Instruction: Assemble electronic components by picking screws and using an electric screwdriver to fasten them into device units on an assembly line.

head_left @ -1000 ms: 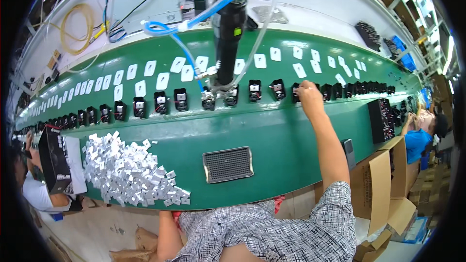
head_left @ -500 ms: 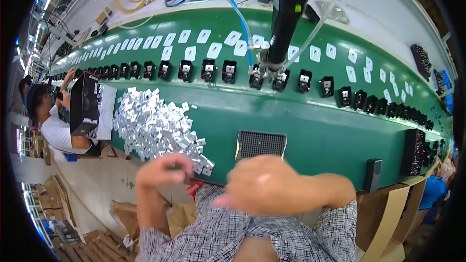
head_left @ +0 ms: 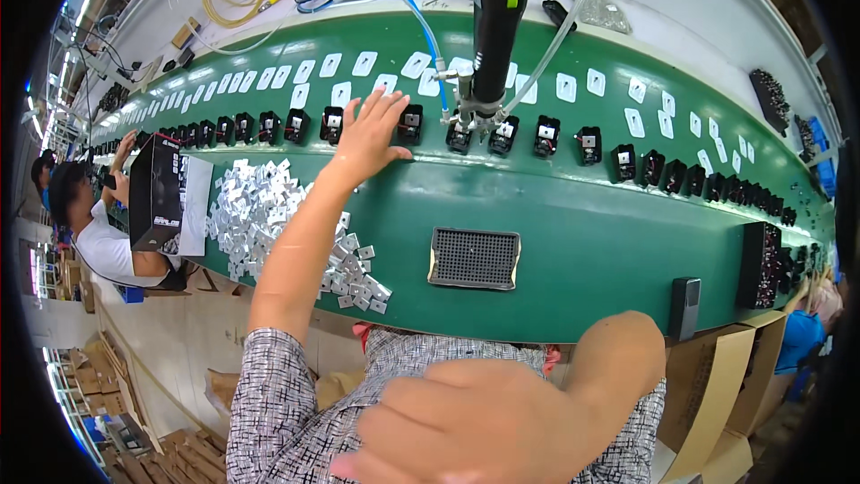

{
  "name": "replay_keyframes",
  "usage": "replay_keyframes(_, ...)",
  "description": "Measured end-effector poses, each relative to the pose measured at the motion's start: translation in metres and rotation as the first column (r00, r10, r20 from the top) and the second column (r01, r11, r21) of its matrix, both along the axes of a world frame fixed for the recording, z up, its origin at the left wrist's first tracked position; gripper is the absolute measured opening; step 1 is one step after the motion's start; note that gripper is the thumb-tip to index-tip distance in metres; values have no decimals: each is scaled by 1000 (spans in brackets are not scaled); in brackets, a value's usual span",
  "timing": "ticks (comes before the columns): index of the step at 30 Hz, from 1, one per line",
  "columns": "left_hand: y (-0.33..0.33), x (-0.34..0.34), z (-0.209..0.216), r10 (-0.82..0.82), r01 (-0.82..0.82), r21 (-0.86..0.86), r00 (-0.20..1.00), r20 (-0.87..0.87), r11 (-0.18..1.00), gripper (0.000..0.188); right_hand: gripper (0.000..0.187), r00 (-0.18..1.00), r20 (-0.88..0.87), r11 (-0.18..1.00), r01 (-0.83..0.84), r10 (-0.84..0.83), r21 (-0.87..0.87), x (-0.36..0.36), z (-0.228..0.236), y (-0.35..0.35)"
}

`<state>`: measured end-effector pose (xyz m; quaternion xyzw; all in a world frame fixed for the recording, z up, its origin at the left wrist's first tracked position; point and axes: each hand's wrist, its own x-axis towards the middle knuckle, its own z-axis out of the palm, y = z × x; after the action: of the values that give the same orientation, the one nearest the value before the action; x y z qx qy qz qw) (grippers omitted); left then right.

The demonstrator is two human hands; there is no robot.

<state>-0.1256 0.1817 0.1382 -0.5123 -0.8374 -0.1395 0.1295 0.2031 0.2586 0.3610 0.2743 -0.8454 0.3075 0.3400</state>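
Observation:
My left hand (head_left: 369, 136) reaches forward over the row of small black housings, its fingers spread, with nothing visible in it. The hand hides one housing; another black housing (head_left: 410, 124), with red wire in it, stands just right of its fingers. Close to my body is my right hand (head_left: 461, 421), back upward, with fingers curled under. Whatever it may hold is hidden. A black power screwdriver (head_left: 498, 27) hangs upright over the row, right of my left hand. Left of my left forearm lies a heap of small silver metal plates (head_left: 251, 202), each with a hole.
A black grid tray (head_left: 475, 286) lies mid-table on the green surface. White rectangular pieces (head_left: 365, 64) line the far side. A black box (head_left: 154, 197) stands at left near a person in white. At right are a dark upright device (head_left: 684, 309) and an open carton (head_left: 708, 403).
My left hand has swung forward from beside the metal plates to the row of housings, its fingers opening out. My right hand has drawn back and lower toward my body.

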Motion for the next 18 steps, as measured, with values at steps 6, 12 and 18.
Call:
replay_keyframes(6, 20, -4, -18, -24, 24, 27, 1000, -15, 999, 85, 18, 961, -246, 992, 124, -129, -37, -8, 0, 4)
replay_keyframes(12, 2, 29, -8, -6, -39, 157, 962, 274, 987, 76, 17, 879, -443, 984, 151, -177, -94, 3, -17, -7)
replay_keyframes(18, 11, 114, -5, -423, 113, 480, 672, 607, 870, 74, 16, 797, -586, 989, 133, -145, -63, 1, -10, -3)
